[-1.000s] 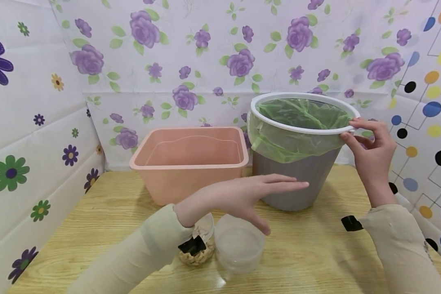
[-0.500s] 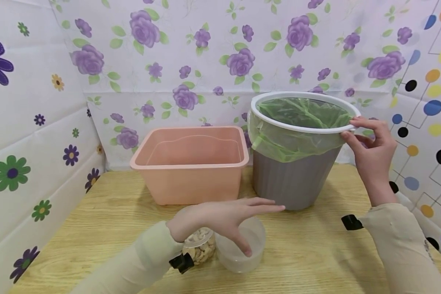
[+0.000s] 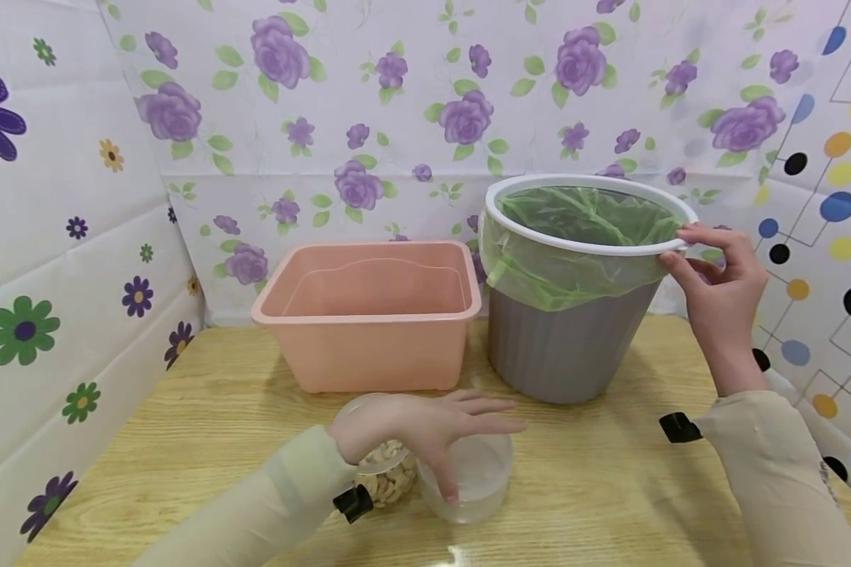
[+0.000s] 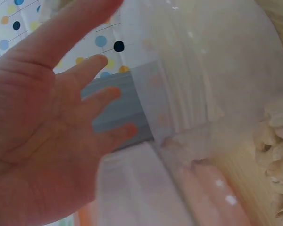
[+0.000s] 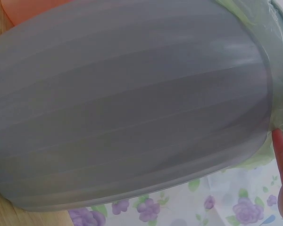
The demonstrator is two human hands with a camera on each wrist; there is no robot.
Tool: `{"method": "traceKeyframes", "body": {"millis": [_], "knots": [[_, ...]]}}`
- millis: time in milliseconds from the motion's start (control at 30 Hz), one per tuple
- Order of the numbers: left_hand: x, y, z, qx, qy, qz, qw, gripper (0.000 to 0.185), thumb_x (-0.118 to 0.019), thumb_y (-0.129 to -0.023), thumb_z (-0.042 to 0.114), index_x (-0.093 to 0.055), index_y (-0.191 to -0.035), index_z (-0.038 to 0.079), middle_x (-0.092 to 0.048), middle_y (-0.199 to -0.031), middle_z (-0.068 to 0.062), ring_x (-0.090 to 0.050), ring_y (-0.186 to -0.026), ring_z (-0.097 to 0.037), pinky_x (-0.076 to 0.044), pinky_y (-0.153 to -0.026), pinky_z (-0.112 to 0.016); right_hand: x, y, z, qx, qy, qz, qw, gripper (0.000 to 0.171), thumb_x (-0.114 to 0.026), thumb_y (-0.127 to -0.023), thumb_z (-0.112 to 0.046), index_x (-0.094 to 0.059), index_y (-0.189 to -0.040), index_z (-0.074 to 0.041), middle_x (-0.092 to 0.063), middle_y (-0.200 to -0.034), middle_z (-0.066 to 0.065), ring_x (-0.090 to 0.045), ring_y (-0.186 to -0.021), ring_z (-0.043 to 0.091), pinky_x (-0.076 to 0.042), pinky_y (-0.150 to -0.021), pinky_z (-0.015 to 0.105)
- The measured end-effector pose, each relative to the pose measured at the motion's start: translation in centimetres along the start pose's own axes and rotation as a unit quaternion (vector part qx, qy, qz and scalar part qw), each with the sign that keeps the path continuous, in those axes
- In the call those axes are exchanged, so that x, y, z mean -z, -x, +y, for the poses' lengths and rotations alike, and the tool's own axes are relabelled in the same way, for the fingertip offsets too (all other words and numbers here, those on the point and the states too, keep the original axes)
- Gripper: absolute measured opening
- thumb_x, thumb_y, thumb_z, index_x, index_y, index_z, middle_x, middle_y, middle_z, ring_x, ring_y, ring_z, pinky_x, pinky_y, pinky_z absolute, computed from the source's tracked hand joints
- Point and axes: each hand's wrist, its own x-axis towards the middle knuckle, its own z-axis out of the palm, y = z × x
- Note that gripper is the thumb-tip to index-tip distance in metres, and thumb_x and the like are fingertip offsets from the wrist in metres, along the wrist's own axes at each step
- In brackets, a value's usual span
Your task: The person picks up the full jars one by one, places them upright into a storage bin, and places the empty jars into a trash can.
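Observation:
My left hand [image 3: 425,429], fingers spread, hovers over a round translucent plastic tub [image 3: 485,476], thumb in front of its rim. The left wrist view shows the palm beside the tub [image 4: 217,70], fingers apart. Just left of the tub sits a clear container of cashews [image 3: 390,482], partly hidden under the hand. With thumb and fingers, my right hand [image 3: 726,287] pinches the white rim ring of a grey trash can [image 3: 560,346]. A green bag [image 3: 560,279] lines the can and folds down outside. In the right wrist view, a fingertip [image 5: 278,141] presses at the bag's edge.
A pink rectangular basin [image 3: 369,354] stands left of the trash can, close to it, near the back of the wooden table [image 3: 220,425]. Flowered and dotted sheets [image 3: 397,118] hang along the back and sides.
My left hand has come down and left, from in front of the trash can to over the translucent tub. The right hand keeps its hold on the rim.

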Motion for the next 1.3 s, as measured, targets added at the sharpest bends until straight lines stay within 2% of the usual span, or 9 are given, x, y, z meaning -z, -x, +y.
{"method": "traceKeyframes", "body": {"millis": [200, 400, 633, 833, 1033, 1167, 1300], "knots": [[-0.5, -0.2, 0.1, 0.043, -0.007, -0.032, 0.9985, 0.113, -0.089, -0.071, 0.019, -0.02, -0.158, 0.034, -0.002, -0.169, 0.004, 0.002, -0.156, -0.034, -0.012, -0.124, -0.059, 0.0, 0.1, 0.1, 0.0, 0.001, -0.001, 1.0, 0.034, -0.078, -0.083, -0.004, -0.069, -0.115, 0.003, -0.066, -0.113, -0.009, -0.059, -0.121, 0.013, -0.052, -0.083, 0.01], [-0.4, -0.5, 0.3, 0.065, -0.031, -0.046, 0.9963, 0.119, -0.091, -0.067, 0.02, -0.017, -0.158, 0.04, -0.006, -0.168, 0.003, -0.002, -0.156, -0.031, -0.02, -0.122, -0.058, -0.1, 0.0, 0.1, 0.0, 0.001, 0.0, 1.0, 0.034, -0.078, -0.083, -0.004, -0.07, -0.115, 0.003, -0.066, -0.112, -0.009, -0.059, -0.121, 0.013, -0.052, -0.083, 0.01], [0.1, -0.9, 1.2, 0.104, -0.054, -0.068, 0.9907, 0.125, -0.094, -0.063, 0.022, -0.015, -0.156, 0.047, -0.004, -0.168, 0.008, -0.005, -0.155, -0.03, -0.029, -0.118, -0.058, -0.1, 0.0, 0.1, -0.003, 0.008, 0.0, 1.0, 0.034, -0.077, -0.084, -0.005, -0.07, -0.116, 0.002, -0.066, -0.113, -0.01, -0.059, -0.121, 0.012, -0.052, -0.083, 0.01], [0.4, -1.5, 1.6, 0.106, -0.082, -0.058, 0.9893, 0.119, -0.095, -0.062, 0.023, -0.023, -0.155, 0.044, -0.018, -0.163, 0.002, -0.02, -0.149, -0.03, -0.041, -0.111, -0.047, 0.0, 0.1, 0.1, -0.003, 0.012, 0.0, 1.0, 0.034, -0.077, -0.084, -0.005, -0.07, -0.116, 0.001, -0.065, -0.114, -0.01, -0.058, -0.121, 0.012, -0.052, -0.083, 0.009], [0.7, -1.7, 1.7, 0.095, -0.101, -0.055, 0.9887, 0.111, -0.095, -0.063, 0.027, -0.03, -0.152, 0.042, -0.027, -0.156, 0.001, -0.032, -0.138, -0.027, -0.044, -0.103, -0.039, 0.0, 0.1, 0.1, 0.0, 0.01, -0.002, 1.0, 0.034, -0.077, -0.084, -0.005, -0.069, -0.116, 0.002, -0.065, -0.114, -0.01, -0.058, -0.121, 0.012, -0.052, -0.083, 0.009], [0.9, -2.0, 1.6, 0.085, -0.119, -0.057, 0.9876, 0.108, -0.095, -0.063, 0.03, -0.032, -0.149, 0.045, -0.029, -0.155, -0.001, -0.036, -0.135, -0.028, -0.046, -0.099, -0.039, 0.0, 0.1, 0.2, 0.0, 0.012, -0.003, 1.0, 0.034, -0.077, -0.084, -0.005, -0.069, -0.116, 0.001, -0.065, -0.114, -0.011, -0.058, -0.122, 0.013, -0.052, -0.083, 0.009], [1.3, -2.0, 1.8, 0.071, -0.122, -0.053, 0.9886, 0.107, -0.094, -0.063, 0.032, -0.032, -0.149, 0.046, -0.03, -0.155, -0.001, -0.037, -0.137, -0.033, -0.046, -0.102, -0.044, 0.0, 0.1, 0.3, 0.001, 0.011, -0.003, 1.0, 0.034, -0.077, -0.084, -0.005, -0.069, -0.116, 0.002, -0.065, -0.114, -0.01, -0.058, -0.122, 0.013, -0.052, -0.083, 0.009]]}}
